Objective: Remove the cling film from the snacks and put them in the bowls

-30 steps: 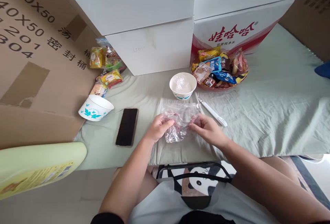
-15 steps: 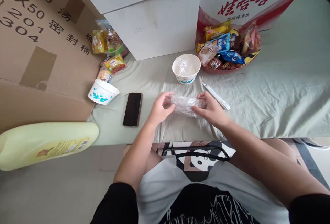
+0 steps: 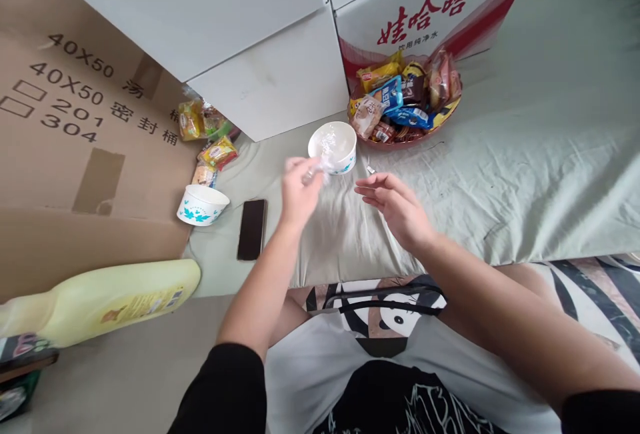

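Note:
My left hand (image 3: 299,189) is closed on a crumpled clear plastic wrapper (image 3: 324,169), which hangs at the near rim of a white paper bowl (image 3: 349,162) with teal leaf prints. More clear plastic shows inside that bowl. To the right, my right hand (image 3: 397,211) is raised above the cloth, its fingers loosely apart and holding nothing. Just beyond its fingertips the tip of a white-handled knife (image 3: 371,169) peeks out; the hand covers the rest. Motion slightly blurs the left fingers.
A bowl of packaged snacks (image 3: 405,142) stands at the back before a printed carton (image 3: 425,21). On the left are a phone (image 3: 251,229), a second paper bowl (image 3: 203,205), more snack packs (image 3: 219,153) and a pale yellow bottle (image 3: 125,297). White boxes (image 3: 280,74) rise behind.
The hands have separated: my right hand has let go of the clear plastic, while my left hand has carried it up to the paper bowl. The view has shifted a little to the right.

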`<control>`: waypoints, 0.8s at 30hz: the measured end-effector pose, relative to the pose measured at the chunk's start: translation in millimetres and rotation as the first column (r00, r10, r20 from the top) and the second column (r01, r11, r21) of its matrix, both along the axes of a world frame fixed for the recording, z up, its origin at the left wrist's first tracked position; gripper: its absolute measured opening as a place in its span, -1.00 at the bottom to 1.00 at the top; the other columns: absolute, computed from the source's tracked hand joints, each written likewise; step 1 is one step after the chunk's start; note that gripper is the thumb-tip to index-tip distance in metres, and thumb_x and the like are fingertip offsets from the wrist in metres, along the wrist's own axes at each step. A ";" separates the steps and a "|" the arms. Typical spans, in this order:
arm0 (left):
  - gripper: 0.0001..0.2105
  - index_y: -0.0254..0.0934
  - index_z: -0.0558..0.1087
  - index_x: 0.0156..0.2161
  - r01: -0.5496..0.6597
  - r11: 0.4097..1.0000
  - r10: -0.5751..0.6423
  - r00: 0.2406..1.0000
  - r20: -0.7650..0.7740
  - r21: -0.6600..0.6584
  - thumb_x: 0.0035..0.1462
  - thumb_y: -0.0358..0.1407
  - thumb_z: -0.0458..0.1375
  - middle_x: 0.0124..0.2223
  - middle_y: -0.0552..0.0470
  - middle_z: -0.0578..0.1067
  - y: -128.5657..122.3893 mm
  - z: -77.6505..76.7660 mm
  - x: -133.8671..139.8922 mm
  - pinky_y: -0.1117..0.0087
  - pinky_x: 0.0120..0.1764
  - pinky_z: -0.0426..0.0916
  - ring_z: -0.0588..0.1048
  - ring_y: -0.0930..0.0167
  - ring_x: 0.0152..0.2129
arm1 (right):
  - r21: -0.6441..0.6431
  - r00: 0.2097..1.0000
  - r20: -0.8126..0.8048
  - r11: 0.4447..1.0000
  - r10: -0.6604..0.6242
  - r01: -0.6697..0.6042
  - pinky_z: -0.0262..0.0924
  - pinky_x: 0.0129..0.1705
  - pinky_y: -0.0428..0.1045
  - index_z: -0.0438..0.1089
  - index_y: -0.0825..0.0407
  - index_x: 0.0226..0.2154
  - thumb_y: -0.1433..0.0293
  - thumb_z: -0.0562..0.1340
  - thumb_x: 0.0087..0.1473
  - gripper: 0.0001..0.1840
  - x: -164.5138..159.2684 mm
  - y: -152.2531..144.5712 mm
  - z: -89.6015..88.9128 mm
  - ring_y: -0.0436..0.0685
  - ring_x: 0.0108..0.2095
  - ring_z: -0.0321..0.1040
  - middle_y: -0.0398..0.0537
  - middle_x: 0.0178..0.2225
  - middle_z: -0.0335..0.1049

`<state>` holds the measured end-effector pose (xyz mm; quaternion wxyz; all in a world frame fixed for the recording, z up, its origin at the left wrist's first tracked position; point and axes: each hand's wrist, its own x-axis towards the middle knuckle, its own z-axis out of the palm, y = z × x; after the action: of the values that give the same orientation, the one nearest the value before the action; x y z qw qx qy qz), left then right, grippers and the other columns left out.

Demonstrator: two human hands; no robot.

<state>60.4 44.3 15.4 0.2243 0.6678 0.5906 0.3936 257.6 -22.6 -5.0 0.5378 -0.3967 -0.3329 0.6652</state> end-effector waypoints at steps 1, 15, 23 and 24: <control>-0.79 -0.19 0.61 -0.10 -0.078 0.993 0.093 0.979 -0.183 0.083 0.16 -0.36 0.23 -0.07 -0.09 0.54 14.6 10.6 4.3 0.22 0.04 0.45 0.56 0.25 -0.08 | -0.036 0.999 0.033 0.999 -0.033 0.034 0.20 0.13 0.14 0.34 -0.08 -0.23 0.18 0.26 0.01 -0.73 2.5 3.0 -0.2 0.19 0.04 0.45 -0.09 -0.05 0.48; -0.79 -0.24 0.58 -0.30 0.182 0.923 -0.316 0.861 -0.398 -0.339 0.10 -0.44 0.08 -0.43 0.06 0.51 62.7 62.9 46.7 0.43 -0.27 0.33 0.48 0.42 -0.43 | -0.013 0.960 0.279 1.000 -0.023 0.028 0.29 -0.16 0.04 0.30 -0.05 -0.28 0.15 0.21 0.04 -0.75 18.2 18.4 -11.4 0.07 -0.29 0.44 -0.16 -0.30 0.36; -0.58 -0.21 -0.01 -0.62 0.128 0.991 -0.134 0.970 0.203 0.042 0.10 -0.29 0.15 -0.63 0.20 0.02 -71.1 -29.1 -44.5 0.37 -0.49 -0.03 0.02 0.52 -0.65 | 0.212 0.778 0.623 0.975 -0.080 -0.069 0.34 -0.32 0.04 0.37 -0.07 -0.31 0.23 0.28 0.14 -0.86 -10.5 -14.6 -18.8 0.10 -0.41 0.42 -0.13 -0.41 0.41; -0.58 -0.21 -0.07 -0.61 0.104 0.994 -0.109 0.968 0.225 0.035 0.06 -0.33 0.14 -0.62 0.21 -0.03 -70.1 -35.7 -50.9 0.35 -0.48 -0.05 -0.03 0.52 -0.64 | 0.242 0.738 0.669 0.964 -0.085 -0.108 0.33 -0.35 0.04 0.37 -0.08 -0.31 0.24 0.28 0.16 -0.88 -20.7 -15.3 -18.6 0.11 -0.42 0.43 -0.12 -0.42 0.43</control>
<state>9.5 -25.9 -20.3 0.3032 0.6518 0.5199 0.4614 236.9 -37.9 -23.6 0.4245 -0.5328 -0.5931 0.4291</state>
